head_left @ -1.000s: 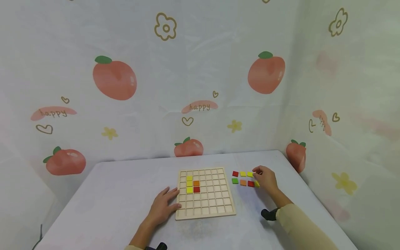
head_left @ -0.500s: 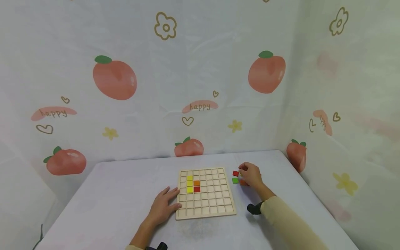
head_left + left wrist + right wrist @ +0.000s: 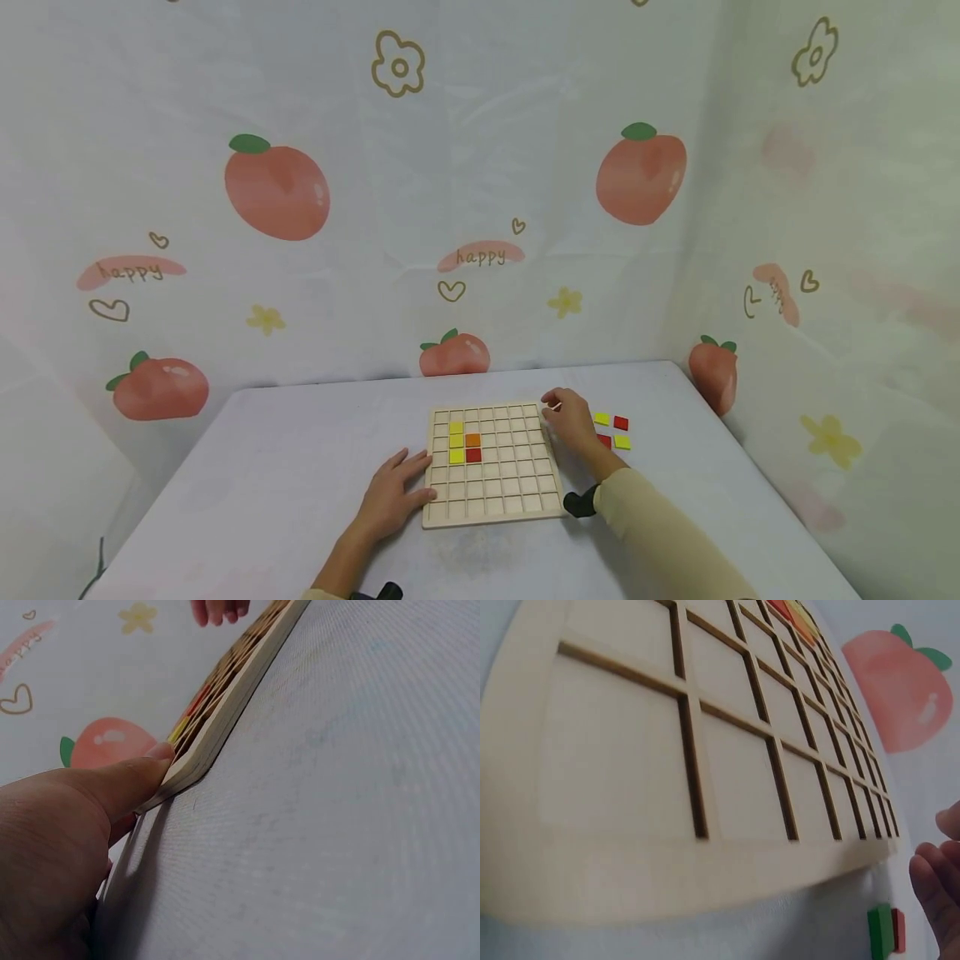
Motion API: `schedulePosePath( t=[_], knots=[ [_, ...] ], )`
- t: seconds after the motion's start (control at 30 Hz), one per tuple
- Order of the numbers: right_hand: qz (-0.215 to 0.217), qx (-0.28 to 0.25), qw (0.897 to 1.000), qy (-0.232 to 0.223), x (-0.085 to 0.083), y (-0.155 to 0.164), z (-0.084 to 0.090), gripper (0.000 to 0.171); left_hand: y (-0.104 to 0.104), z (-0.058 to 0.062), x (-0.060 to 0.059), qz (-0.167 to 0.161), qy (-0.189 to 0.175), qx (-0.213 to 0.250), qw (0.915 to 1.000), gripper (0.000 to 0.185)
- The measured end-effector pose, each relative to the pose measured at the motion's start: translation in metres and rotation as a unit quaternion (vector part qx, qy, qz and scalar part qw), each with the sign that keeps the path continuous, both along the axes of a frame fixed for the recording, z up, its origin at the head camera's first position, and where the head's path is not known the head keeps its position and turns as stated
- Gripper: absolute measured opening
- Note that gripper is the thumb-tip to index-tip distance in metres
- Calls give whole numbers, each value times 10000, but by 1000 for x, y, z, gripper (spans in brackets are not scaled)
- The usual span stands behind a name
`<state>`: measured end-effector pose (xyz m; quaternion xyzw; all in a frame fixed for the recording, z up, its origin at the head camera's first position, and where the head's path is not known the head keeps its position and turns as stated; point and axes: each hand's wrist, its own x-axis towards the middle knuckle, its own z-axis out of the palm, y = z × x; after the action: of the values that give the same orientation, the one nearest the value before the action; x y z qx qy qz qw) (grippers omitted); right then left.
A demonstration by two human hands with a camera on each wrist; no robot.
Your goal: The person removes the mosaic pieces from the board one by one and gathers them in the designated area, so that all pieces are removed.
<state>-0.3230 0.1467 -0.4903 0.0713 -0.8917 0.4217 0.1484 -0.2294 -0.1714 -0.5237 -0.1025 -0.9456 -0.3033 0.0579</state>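
My left hand (image 3: pixel 392 496) rests at the left edge of a square wooden grid board (image 3: pixel 491 507), fingers spread. In the left wrist view its thumb (image 3: pixel 127 780) lies over the board's corner. Set in the cells are a column of yellow tiles (image 3: pixel 457 441), an orange tile (image 3: pixel 472 440) and a red tile (image 3: pixel 473 456). My right hand (image 3: pixel 572 421) hovers by the board's far right corner, fingers loosely bent. No tile shows between its fingertips in the right wrist view. Below them lie a green tile (image 3: pixel 880 931) and a red tile (image 3: pixel 899 930).
Right of my right hand are two yellow tiles (image 3: pixel 602 419) and two red tiles (image 3: pixel 621 423) on the white tabletop (image 3: pixel 300 467). The hand covers other loose tiles in the head view. A printed cloth backdrop (image 3: pixel 337 333) stands behind.
My right hand has moved left across the loose tiles to the board's right edge, uncovering the rightmost tiles. My left hand and the tiles on the board have stayed in place.
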Motion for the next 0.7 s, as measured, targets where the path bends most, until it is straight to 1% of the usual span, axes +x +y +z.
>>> schedulePosePath(
  t=[0.13, 0.3, 0.57, 0.7],
  knots=[
    [178, -113, 9997, -124, 0, -10, -3, 13, 0, -1, 0, 25, -7, -16, 10000, 61],
    [542, -362, 9978, -90, 1, -23, -9, 14, 0, -2, -1, 12, -21, -56, 10000, 62],
    [734, -523, 9957, 197, 8, -49, -11, 12, 0, -4, -1, 28, -25, -26, 10000, 62],
    [893, -482, 9947, 136, 8, -60, -13, 13, 0, -4, -1, 38, -38, -28, 10000, 61]
  ],
)
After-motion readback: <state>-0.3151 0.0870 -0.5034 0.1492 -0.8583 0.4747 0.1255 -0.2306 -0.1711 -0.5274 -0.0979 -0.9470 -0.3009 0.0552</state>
